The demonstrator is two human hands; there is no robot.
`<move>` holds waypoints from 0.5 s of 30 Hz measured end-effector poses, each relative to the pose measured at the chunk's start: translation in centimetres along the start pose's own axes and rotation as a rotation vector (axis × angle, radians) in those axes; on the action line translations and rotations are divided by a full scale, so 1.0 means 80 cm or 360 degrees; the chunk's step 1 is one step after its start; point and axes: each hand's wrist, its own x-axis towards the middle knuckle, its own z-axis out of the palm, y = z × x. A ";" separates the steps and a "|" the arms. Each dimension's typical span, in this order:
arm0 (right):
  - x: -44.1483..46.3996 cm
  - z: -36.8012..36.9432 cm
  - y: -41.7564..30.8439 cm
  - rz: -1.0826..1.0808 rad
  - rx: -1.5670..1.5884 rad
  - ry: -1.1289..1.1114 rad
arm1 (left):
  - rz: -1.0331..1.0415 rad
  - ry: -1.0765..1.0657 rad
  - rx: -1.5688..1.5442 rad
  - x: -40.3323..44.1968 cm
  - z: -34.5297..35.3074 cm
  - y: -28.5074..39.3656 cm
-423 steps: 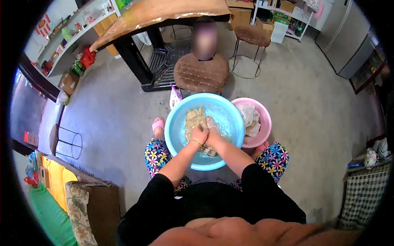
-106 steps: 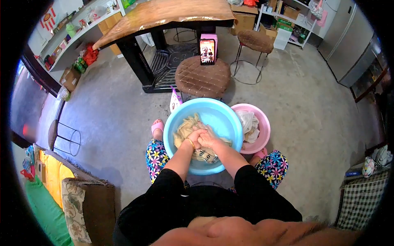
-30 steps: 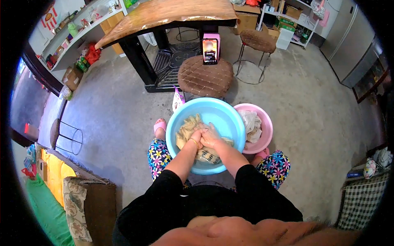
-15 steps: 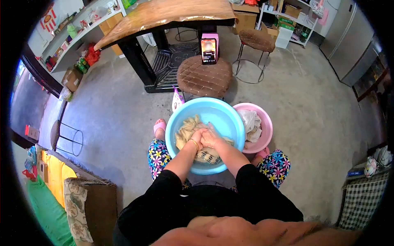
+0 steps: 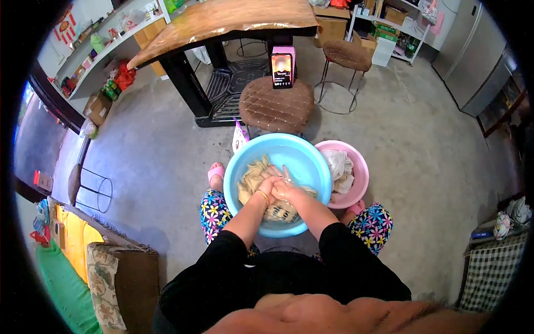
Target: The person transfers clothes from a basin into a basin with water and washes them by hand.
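A blue basin (image 5: 309, 151) of water stands on the floor between my feet. Wet beige cloth (image 5: 282, 212) with dark lettering lies in it, bunched toward the left and front. My left hand (image 5: 269, 186) and my right hand (image 5: 285, 188) meet over the middle of the cloth. The left hand's fingers are curled against the right and seem to press on cloth, though their tips are hidden. Some fingers of the right hand stretch forward at the water; what lies under its palm cannot be made out. Touching the basin's right side, a pink basin (image 5: 361, 178) holds whitish cloth (image 5: 339, 167).
A brown stool (image 5: 276, 106) bearing a phone (image 5: 282, 69) stands just beyond the blue basin. Behind it is a wooden table (image 5: 233, 19). A purple-white packet (image 5: 240, 137) sits left of the stool. Another stool (image 5: 347, 54) is farther right; a sofa (image 5: 130, 273) is at lower left.
Compared with the earliest frame, the beige cloth lies lower and the water is calmer. Over the last second my hands have shifted only slightly against each other. The phone's screen picture has changed.
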 end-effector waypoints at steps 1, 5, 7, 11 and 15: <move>0.002 0.002 0.000 0.0001 -0.0028 0.0005 | 0.0011 0.0039 0.0008 -0.005 0.007 0.000; 0.008 0.012 0.000 0.0001 -0.0084 0.0025 | 0.0152 0.0153 0.0029 -0.019 0.026 -0.001; 0.007 0.014 0.004 -0.0010 -0.0052 0.0038 | 0.0239 0.0201 0.0069 -0.020 0.027 -0.003; 0.008 0.020 0.006 -0.0008 -0.0011 0.0094 | 0.0191 0.0059 0.0031 -0.003 0.001 -0.002; 0.008 0.008 -0.006 0.0041 -0.0011 0.0019 | 0.0131 0.0140 0.0052 0.012 -0.021 -0.001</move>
